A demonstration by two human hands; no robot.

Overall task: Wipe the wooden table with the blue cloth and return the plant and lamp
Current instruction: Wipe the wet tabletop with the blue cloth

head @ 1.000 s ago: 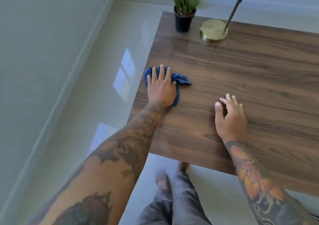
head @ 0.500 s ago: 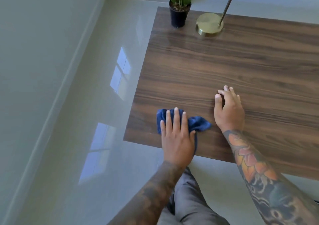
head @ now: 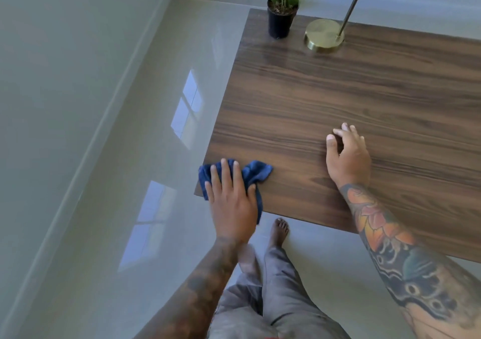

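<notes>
My left hand [head: 231, 200] presses flat, fingers straight, on the crumpled blue cloth [head: 256, 173] at the near left corner of the wooden table [head: 325, 99]. Part of the cloth hangs over the near edge. My right hand [head: 347, 156] rests on the table top to the right of the cloth, fingers loosely bent, holding nothing. At the far left corner stands the plant [head: 282, 5] in a black pot. Beside it, to the right, is the lamp [head: 325, 35] with a round brass base and a thin slanted stem.
Glossy pale floor [head: 117, 156] lies left of the table, with a wall and baseboard [head: 86, 140] further left. My bare feet [head: 278, 232] and grey trousers [head: 276, 302] are below the table's near edge. The table runs out of frame to the right.
My left hand slid the cloth from mid-table down to the near edge, then left to the near corner. My right hand stayed in place on the table.
</notes>
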